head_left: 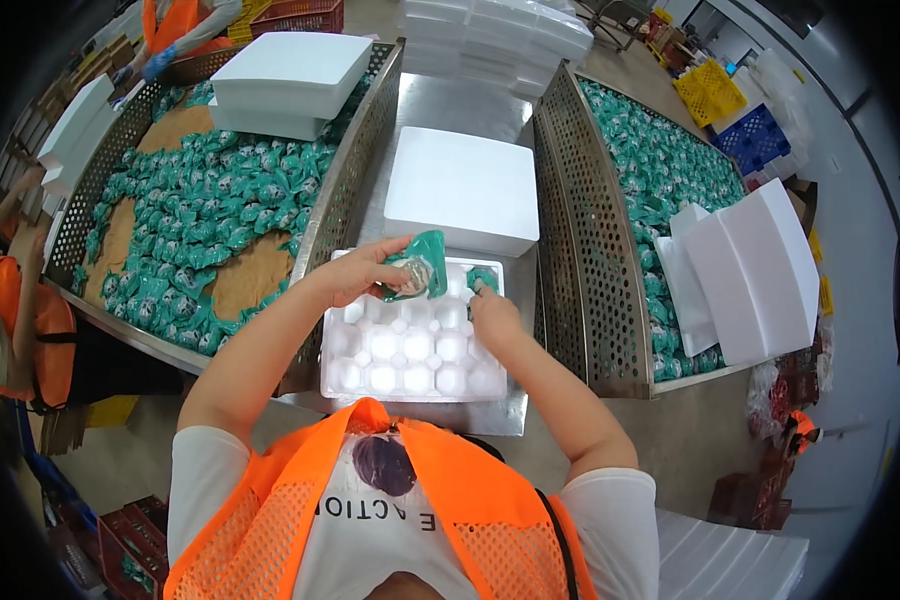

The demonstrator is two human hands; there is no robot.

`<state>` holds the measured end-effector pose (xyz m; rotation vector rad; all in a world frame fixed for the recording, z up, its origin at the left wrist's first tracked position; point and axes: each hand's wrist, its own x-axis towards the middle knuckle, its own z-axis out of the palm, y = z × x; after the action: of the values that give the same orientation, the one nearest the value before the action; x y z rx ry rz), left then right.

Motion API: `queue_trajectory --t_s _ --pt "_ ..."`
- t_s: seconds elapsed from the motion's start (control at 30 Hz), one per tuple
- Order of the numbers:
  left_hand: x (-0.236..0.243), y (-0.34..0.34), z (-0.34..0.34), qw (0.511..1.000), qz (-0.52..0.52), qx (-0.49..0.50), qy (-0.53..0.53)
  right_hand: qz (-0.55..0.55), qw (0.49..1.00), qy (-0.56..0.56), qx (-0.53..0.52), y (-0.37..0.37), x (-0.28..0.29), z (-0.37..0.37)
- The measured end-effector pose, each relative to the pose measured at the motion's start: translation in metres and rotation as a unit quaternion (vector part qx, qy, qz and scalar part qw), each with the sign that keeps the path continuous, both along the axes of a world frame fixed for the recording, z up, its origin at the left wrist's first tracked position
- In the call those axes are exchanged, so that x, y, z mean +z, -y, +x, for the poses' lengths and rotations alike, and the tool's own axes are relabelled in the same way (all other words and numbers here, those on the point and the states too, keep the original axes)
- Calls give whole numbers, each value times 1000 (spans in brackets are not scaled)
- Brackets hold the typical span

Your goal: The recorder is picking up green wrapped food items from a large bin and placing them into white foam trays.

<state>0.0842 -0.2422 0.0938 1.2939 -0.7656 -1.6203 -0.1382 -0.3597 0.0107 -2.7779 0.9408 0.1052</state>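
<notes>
In front of me lies a white foam tray [402, 331] with rows of round hollows. My left hand [358, 272] is closed on a green plastic packet [426, 262] with a pale, round thing inside, and holds it over the tray's far part. My right hand [494, 314] grips a second green packet [482, 276] at the tray's far right corner. Whether that packet touches a hollow is hidden by the fingers. The hollows in the tray's near rows hold nothing. Beyond the tray, a white foam box [461, 187] stands on the metal table [431, 97].
Perforated metal bins flank me: the left bin [355, 165] and the right bin [592, 250] hold many green packets. Foam pieces rest on them, one [292, 75] at left, another [750, 270] at right. Co-workers in orange vests stand at left and far left. Stacked foam trays [495, 35] stand behind.
</notes>
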Motion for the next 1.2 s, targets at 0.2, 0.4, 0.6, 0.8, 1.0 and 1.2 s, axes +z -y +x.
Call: queue_trajectory --t_s 0.2,0.4,0.6,0.8,1.0,1.2 --pt "-1 10 1 996 1 -91 25 523 774 298 -197 7 75 10" --pt "-1 28 -4 990 24 -127 52 593 704 345 -184 6 57 10" --pt "5 39 -10 984 33 -136 114 514 740 389 -189 3 69 4" --pt "-8 51 -19 976 -36 -121 175 457 769 413 -172 1 55 -8" --pt "-6 53 -32 980 -52 -81 174 586 683 384 -207 4 44 -23" --pt "-3 52 -41 987 -34 -43 151 522 741 376 -195 -3 48 -23"
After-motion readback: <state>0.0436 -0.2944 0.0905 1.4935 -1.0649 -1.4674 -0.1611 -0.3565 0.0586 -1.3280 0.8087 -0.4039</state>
